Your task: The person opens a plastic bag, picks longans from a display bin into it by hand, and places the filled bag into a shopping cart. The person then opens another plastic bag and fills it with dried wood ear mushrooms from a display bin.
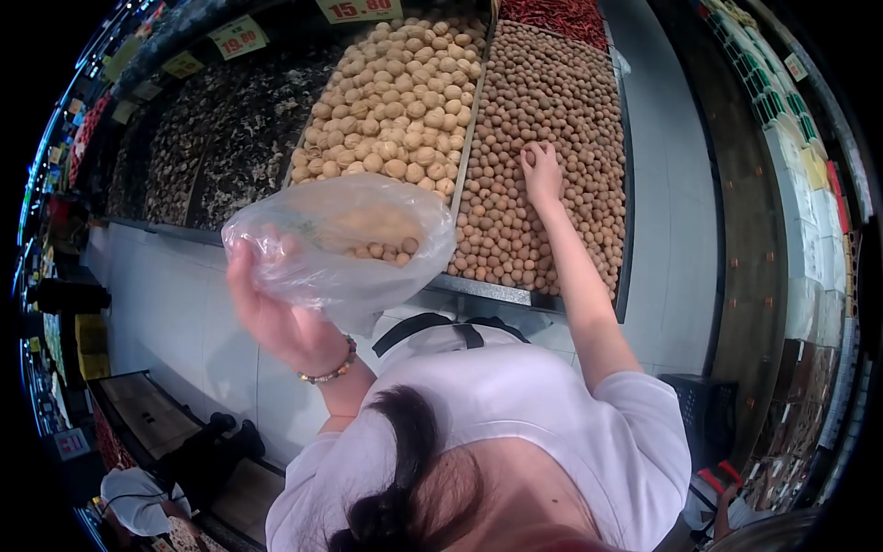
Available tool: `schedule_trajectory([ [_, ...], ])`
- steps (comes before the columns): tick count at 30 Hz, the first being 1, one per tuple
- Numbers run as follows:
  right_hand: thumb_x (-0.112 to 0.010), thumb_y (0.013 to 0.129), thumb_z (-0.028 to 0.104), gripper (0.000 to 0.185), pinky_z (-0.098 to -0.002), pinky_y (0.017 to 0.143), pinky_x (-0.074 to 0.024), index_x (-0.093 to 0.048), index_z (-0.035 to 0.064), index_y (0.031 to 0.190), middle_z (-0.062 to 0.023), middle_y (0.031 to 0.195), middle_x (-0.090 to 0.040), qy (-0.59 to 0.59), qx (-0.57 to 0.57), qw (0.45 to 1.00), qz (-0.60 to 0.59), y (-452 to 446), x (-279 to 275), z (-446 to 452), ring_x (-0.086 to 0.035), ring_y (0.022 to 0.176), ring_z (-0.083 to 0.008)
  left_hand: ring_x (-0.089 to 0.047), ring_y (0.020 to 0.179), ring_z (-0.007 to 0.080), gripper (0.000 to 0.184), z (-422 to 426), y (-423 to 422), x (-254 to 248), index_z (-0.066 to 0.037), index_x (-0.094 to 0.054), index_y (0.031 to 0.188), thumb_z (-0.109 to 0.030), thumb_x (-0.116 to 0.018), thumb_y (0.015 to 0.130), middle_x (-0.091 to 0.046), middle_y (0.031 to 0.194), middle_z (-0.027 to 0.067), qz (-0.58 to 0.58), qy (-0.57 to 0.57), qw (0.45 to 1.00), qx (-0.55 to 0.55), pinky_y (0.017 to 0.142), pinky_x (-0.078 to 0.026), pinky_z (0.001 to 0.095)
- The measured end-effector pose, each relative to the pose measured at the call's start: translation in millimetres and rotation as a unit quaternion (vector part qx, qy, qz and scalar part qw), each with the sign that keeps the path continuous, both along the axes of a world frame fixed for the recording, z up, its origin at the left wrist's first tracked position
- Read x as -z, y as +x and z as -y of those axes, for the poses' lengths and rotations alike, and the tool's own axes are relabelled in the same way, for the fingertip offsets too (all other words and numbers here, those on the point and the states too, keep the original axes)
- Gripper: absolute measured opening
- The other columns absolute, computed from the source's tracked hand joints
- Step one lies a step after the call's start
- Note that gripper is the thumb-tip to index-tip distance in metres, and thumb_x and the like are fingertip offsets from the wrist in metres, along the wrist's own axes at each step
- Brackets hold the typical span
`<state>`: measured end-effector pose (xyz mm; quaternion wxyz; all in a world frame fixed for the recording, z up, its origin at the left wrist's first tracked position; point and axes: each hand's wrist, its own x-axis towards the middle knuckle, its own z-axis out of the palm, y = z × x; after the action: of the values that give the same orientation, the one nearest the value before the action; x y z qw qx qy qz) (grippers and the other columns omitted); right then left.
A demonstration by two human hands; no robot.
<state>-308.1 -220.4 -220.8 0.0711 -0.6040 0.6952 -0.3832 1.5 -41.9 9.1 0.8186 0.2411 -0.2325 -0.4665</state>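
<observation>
Holding clear plastic bag (336, 281) beside bins: left hand (280, 308), fingers closed round film — apparently keeping bag spread. Small batch of brown balls (391, 251) inside. Right hand (544, 175): fingers curled, partly closed, amid loose brown heap (515, 230); whether any piece gripped, cannot tell. Pale walnuts (395, 110): neighbouring compartment, partition (473, 120) between — likely separating kinds. Price card (239, 37): above bins, presumably for easy reading.

Left hand (280, 317) grips clear plastic bag (368, 287), mouth open, some brown balls (402, 248) inside. Right hand (544, 175) down on heap (515, 230) of similar brown balls, fingers curled, grasp unclear. Walnuts (395, 101) adjacent on left, dark dried goods (246, 129) farther left, red chillies (556, 18) beyond heap.
</observation>
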Motion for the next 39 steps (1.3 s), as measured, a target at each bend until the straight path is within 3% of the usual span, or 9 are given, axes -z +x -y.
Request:
schedule_trajectory([
  [6, -0.055, 0.086, 0.020, 0.014, -0.0293, 0.069, -0.0439, -0.060, 0.0070, 0.088, -0.0054, 0.080, -0.056, -0.044, 0.026, 0.933, 0.356, -21.9, 14.4, 26.5, -0.056, 0.075, -0.0197, -0.052, 0.096, 0.0190, 0.030, 1.8, -12.0, 11.0, 0.001, -0.045, 0.116, 0.000, -0.048, 0.086, -0.052, 0.108, 0.0131, 0.320, -0.033, 0.934, -0.158, 0.080, -0.047, 0.0295],
  [8, -0.054, 0.087, 0.020, 0.012, -0.0215, 0.044, -0.0367, -0.057, 0.0079, 0.088, -0.0004, 0.078, -0.055, 0.020, 0.047, 0.835, 0.548, -17.2, -20.6, 15.6, -0.050, 0.057, -0.0082, -0.051, 0.095, 0.0177, 0.027, 3.4, -12.6, 5.4, 0.000, -0.047, 0.113, -0.003, -0.049, 0.086, -0.052, 0.105, 0.0113, 0.156, 0.016, 0.983, -0.096, 0.080, -0.047, 0.0296],
  [11, -0.053, 0.088, 0.022, 0.013, -0.0192, 0.039, -0.0309, -0.054, 0.0095, 0.091, -0.0010, 0.081, -0.057, 0.000, -0.004, 0.725, 0.689, -23.0, -31.7, 17.2, -0.047, 0.054, -0.0068, -0.051, 0.092, 0.0156, 0.022, 7.2, -17.8, -4.6, -0.003, -0.049, 0.107, -0.009, -0.051, 0.086, -0.052, 0.101, 0.0076, 0.049, 0.035, 0.998, -0.029, 0.080, -0.045, 0.0293],
  [21, -0.047, 0.091, 0.026, 0.018, -0.0122, 0.038, -0.0286, -0.050, 0.0093, 0.095, -0.0119, 0.106, -0.055, -0.100, -0.316, 0.685, 0.649, 30.3, -200.7, -19.6, -0.045, 0.061, -0.0046, -0.051, 0.089, 0.0131, 0.017, 52.2, -71.9, -22.2, -0.009, -0.048, 0.101, -0.016, -0.052, 0.087, -0.053, 0.093, 0.0025, 0.003, 0.005, 0.996, 0.092, 0.080, -0.043, 0.0299],
  [25, -0.049, 0.089, 0.022, 0.015, -0.0132, 0.044, -0.0363, -0.054, 0.0076, 0.092, -0.0110, 0.103, -0.055, 0.121, -0.599, 0.598, 0.518, 68.5, -212.6, -33.9, -0.048, 0.068, -0.0064, -0.053, 0.088, 0.0137, 0.013, 57.5, -80.4, -22.5, -0.008, -0.053, 0.098, -0.017, -0.050, 0.088, -0.056, 0.093, 0.0027, -0.024, 0.012, 0.992, 0.123, 0.080, -0.045, 0.0302],
  [27, -0.055, 0.083, 0.025, 0.023, -0.0195, 0.042, -0.0377, -0.060, 0.0055, 0.095, -0.0108, 0.093, -0.061, 0.215, -0.534, 0.747, 0.333, 99.8, -190.1, -39.3, -0.048, 0.058, -0.0067, -0.053, 0.089, 0.0141, 0.015, 60.3, -80.2, -20.6, -0.008, -0.050, 0.101, -0.015, -0.051, 0.087, -0.055, 0.094, 0.0032, -0.032, 0.011, 0.991, 0.130, 0.079, -0.044, 0.0304],
  [30, -0.058, 0.075, 0.019, 0.041, -0.0324, 0.083, -0.0435, -0.057, 0.0064, 0.114, -0.0174, 0.098, -0.062, 0.135, -0.517, 0.832, 0.151, 117.9, -170.2, -47.8, -0.059, 0.089, -0.0243, -0.052, 0.089, 0.0144, 0.022, 59.8, -77.6, -19.5, -0.008, -0.046, 0.106, -0.013, -0.053, 0.086, -0.052, 0.094, 0.0038, -0.038, 0.016, 0.991, 0.129, 0.079, -0.044, 0.0308],
  [37, -0.054, 0.082, 0.018, 0.038, -0.0347, 0.099, -0.0343, -0.055, 0.0029, 0.117, -0.0108, 0.127, -0.049, 0.102, -0.574, 0.807, 0.093, 74.4, -209.8, -75.6, -0.046, 0.116, -0.0235, -0.054, 0.085, 0.0152, 0.016, 53.7, -58.9, -15.9, -0.005, -0.053, 0.099, -0.015, -0.050, 0.087, -0.056, 0.092, 0.0054, -0.047, 0.021, 0.992, 0.114, 0.076, -0.046, 0.0313],
  [39, -0.056, 0.083, 0.021, 0.037, -0.0332, 0.096, -0.0370, -0.056, 0.0042, 0.116, -0.0086, 0.118, -0.056, 0.102, -0.561, 0.775, 0.272, 40.2, -223.1, -82.6, -0.049, 0.113, -0.0212, -0.055, 0.081, 0.0165, 0.014, 45.0, -52.8, -27.0, -0.004, -0.054, 0.096, -0.014, -0.049, 0.087, -0.057, 0.089, 0.0071, -0.097, 0.019, 0.987, 0.128, 0.075, -0.048, 0.0303],
])
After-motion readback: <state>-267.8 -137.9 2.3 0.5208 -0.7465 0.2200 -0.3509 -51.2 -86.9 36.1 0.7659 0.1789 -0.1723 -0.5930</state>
